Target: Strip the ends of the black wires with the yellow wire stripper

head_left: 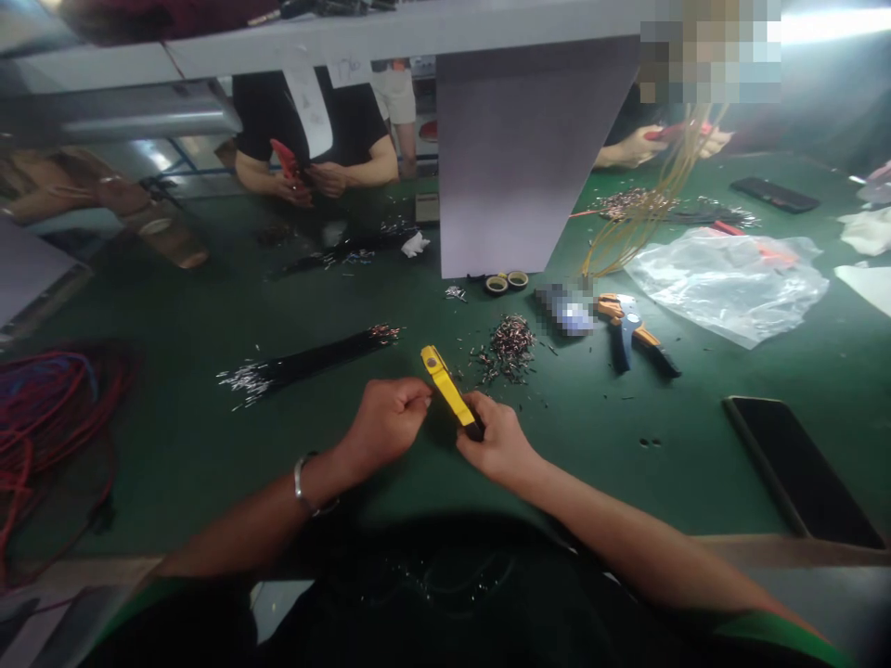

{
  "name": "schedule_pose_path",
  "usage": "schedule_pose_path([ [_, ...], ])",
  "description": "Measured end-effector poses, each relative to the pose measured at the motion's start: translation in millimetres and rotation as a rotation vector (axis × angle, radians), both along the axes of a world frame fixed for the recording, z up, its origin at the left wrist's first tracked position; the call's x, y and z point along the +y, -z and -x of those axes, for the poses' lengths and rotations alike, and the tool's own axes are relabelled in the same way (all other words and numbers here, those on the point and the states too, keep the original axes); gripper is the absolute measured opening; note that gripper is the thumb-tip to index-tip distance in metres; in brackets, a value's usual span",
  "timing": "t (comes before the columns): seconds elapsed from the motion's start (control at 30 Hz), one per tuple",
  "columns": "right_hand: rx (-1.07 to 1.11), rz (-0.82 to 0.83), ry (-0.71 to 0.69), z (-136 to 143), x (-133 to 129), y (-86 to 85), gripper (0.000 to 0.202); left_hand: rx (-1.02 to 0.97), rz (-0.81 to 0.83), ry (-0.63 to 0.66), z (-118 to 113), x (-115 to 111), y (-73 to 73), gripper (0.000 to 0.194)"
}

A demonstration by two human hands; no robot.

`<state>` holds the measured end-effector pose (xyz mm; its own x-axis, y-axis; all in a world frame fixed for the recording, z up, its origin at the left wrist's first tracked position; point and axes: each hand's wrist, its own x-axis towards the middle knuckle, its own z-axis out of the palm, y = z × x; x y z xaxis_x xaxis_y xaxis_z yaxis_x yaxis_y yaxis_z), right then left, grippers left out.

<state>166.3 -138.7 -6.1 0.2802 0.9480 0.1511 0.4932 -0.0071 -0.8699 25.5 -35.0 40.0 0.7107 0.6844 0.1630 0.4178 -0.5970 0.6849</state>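
Note:
My right hand is wrapped round the dark handle end of yellow wire pliers, whose head tilts up and to the left. Close by on the left, my left hand is closed, thumb against fingers, near the head of the pliers. Anything in its pinch is too small or hidden to make out. Beyond the pliers lies a heap of short copper-and-dark bits. A bundle of black wires rests to the left, with silvery ends on one side and copper-coloured ends on the other.
Orange-and-blue wire strippers, a clear plastic bag and a phone lie to the right. Red cables are coiled at left. A grey panel stands beyond two tape rolls. Co-workers' hands hold red tools across the table.

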Motion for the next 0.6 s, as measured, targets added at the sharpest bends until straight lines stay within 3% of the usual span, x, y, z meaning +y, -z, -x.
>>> schedule_pose_path([
  [0.3, 0.629, 0.319, -0.069, -0.2, 11.0, 17.2, 0.023, 0.242, -0.022, 0.023, -7.5, 24.6, 20.5, 0.025],
  [0.43, 0.746, 0.313, -0.078, -0.8, 16.5, 23.7, 0.024, 0.262, -0.024, 0.049, -9.0, 32.2, 26.5, 0.027],
  [0.6, 0.859, 0.371, -0.044, -1.8, 21.1, 15.6, 0.024, 0.287, -0.009, 0.073, -8.0, 40.1, 30.9, 0.026],
])
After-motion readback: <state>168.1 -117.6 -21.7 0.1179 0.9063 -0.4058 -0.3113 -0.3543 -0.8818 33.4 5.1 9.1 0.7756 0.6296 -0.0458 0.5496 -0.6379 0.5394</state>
